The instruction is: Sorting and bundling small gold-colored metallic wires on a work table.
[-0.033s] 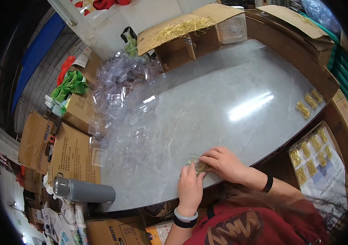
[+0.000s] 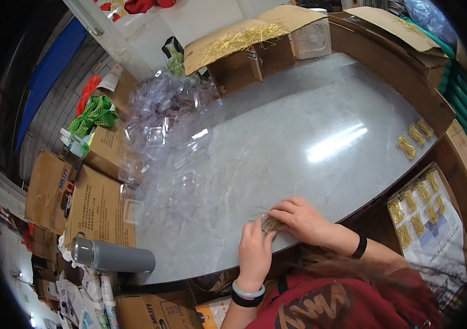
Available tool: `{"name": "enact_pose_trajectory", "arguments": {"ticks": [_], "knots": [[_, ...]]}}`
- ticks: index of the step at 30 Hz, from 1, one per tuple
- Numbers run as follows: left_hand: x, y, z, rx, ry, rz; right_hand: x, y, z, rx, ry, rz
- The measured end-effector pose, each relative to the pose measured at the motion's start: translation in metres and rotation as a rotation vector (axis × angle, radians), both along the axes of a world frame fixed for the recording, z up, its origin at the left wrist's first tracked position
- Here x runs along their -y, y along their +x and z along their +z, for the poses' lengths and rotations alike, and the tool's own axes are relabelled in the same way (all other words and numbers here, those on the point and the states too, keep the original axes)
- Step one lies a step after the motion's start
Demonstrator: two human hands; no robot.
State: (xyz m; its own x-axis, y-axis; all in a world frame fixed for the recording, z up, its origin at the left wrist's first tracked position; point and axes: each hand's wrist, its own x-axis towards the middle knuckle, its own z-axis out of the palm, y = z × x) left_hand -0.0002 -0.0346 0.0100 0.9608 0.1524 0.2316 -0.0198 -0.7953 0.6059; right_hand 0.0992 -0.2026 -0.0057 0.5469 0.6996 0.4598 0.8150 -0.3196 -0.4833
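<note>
Close to the table's near edge, my two hands meet over a small bundle of thin gold twist ties (image 2: 270, 223). Fingers and thumb of my left hand (image 2: 255, 251) are closed on its near-left side. From the right, my right hand (image 2: 303, 220) bends its fingers over the other side, pressing the ties together. A few loose ends stick out beyond the fingertips; the lower part of the bundle is hidden. Both hands rest low over the grey table (image 2: 233, 181).
Clear plastic boxes (image 2: 159, 131) heap along the left side. A grey bottle (image 2: 115, 256) lies at the near left. Gold bundles (image 2: 407, 148) sit at the right edge, more on a board (image 2: 425, 233) below. Loose gold ties (image 2: 244, 41) top a cardboard box (image 2: 233, 71) behind.
My left fingers have shifted very slightly, and a little more of the bundle shows between the hands. Everything else stays as it was.
</note>
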Motion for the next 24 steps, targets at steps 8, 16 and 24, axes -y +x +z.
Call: {"name": "enact_pose_trajectory", "arguments": {"ticks": [8,16,24], "knots": [[-0.029,0.001,0.021,-0.061,0.262,-0.141,0.028,0.021,0.015,0.0,-0.173,0.144],[-0.028,0.026,-0.002,-0.126,0.146,-0.348,0.0,0.016,-0.024,-0.076,0.083,0.247],[-0.021,0.021,-0.019,0.11,0.089,-0.373,0.057,0.01,0.022,-0.078,-0.04,0.157]]}}
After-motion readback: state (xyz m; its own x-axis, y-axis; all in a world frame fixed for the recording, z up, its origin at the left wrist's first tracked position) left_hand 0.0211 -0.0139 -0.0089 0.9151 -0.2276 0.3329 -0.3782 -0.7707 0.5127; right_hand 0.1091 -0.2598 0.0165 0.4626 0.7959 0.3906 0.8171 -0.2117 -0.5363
